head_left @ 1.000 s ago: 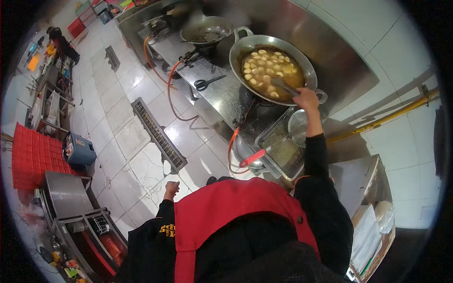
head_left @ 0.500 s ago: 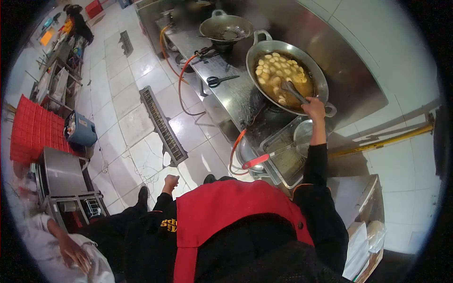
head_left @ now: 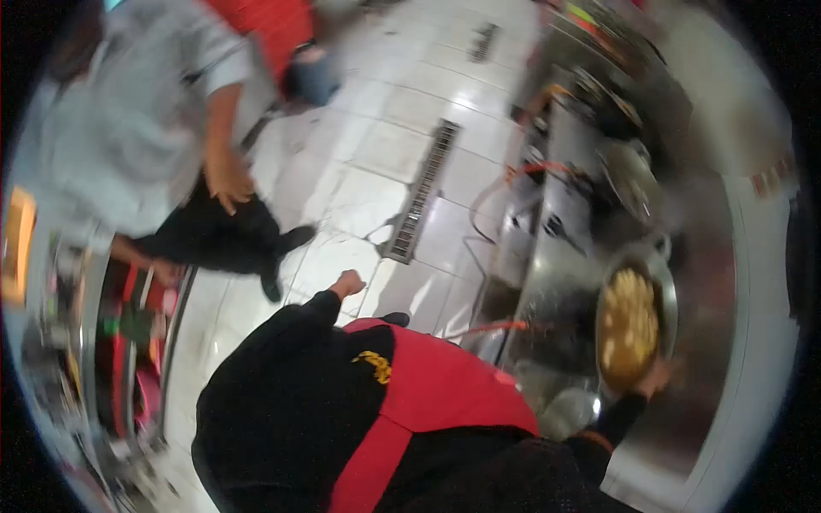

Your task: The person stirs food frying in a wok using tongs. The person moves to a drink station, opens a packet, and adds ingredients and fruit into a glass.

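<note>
My left hand (head_left: 349, 284) hangs in front of my body over the tiled floor, its fingers curled closed with nothing visible in them. On the right, my right hand (head_left: 658, 376) is smeared by motion at the near edge of a large wok (head_left: 671, 299). Whether it holds a utensil cannot be made out. Pale yellow pieces (head_left: 629, 312) lie in brown liquid inside the wok. Beside the wok, a round metal strainer (head_left: 575, 409) rests near my right forearm.
A person in a light shirt (head_left: 128, 128) stands close on the left, arms lowered. Behind the large wok is a second wok (head_left: 631, 181). Black scissors (head_left: 560, 231) lie on the metal counter (head_left: 547, 282). An orange hose (head_left: 487, 327) runs along its front. A drain grate (head_left: 423, 192) crosses the floor.
The view has swung left, so the stove now appears farther right. The person in the light shirt has come much more into view. The utensil in my right hand can no longer be made out.
</note>
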A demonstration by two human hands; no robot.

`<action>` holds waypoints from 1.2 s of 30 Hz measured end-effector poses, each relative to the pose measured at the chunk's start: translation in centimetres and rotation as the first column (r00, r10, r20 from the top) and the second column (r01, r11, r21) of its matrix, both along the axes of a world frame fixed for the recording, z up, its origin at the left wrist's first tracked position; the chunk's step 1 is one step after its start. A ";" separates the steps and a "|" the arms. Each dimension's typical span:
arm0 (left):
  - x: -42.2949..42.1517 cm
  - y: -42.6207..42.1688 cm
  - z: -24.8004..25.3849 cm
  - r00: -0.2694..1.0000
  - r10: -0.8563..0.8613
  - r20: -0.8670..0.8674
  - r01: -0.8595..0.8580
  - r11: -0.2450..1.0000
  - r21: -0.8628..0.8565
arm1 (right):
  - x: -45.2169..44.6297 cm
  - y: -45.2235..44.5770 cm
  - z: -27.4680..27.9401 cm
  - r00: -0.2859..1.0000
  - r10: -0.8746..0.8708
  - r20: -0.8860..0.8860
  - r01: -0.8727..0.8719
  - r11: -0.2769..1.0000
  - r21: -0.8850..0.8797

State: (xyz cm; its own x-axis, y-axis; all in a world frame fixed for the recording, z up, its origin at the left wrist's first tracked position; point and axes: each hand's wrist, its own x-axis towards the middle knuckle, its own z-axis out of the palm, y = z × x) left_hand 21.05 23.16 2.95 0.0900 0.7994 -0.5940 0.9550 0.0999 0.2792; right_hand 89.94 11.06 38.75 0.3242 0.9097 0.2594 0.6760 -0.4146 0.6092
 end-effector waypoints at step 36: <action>1.2 -6.9 3.4 0.891 0.422 0.164 -0.426 0.905 -0.016 | -4.9 3.5 2.9 0.823 0.220 -0.523 0.118 0.835 0.538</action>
